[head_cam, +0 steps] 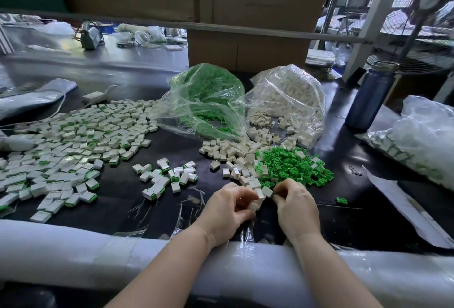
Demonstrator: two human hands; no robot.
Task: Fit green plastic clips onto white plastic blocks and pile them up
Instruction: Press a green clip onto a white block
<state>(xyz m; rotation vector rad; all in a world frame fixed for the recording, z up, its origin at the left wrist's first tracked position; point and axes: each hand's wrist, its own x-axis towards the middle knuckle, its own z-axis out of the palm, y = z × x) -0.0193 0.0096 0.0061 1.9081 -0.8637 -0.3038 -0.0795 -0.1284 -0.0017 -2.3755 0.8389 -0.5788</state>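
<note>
- Two hands meet at lower centre of the frame, above the near edge of the dark worktop (pixel 172 143)
- The left hand (pixel 227 209) curls its fingers round a few white blocks (pixel 255 205), holding them against the palm
- The right hand (pixel 296 205) pinches one block (pixel 267 191) between thumb and fingertips, just beside the left hand's fingers; whether a clip is already on it cannot be told
- A loose heap of green clips (pixel 292 166) lies just beyond the right hand, right of centre
- Bare white blocks (pixel 233 151) are scattered beside that heap on its left, some lying among the clips
- A small group of finished blocks (pixel 164 176) with green edges sits left of the hands, at centre
- A wide spread of finished pieces (pixel 73 140) covers the left part of the worktop
- A clear bag of clips (pixel 208 96) stands at upper centre, its mouth open toward the hands
- A clear bag of blocks (pixel 287 99) stands touching it on the right, spilling blocks onto the worktop
- One stray clip (pixel 342 200) lies alone at right of the right hand
- A blue bottle (pixel 371 96) stands at the right, near another clear bag (pixel 422 140) of parts
- White foam padding (pixel 98 251) runs along the near edge, under both forearms
</note>
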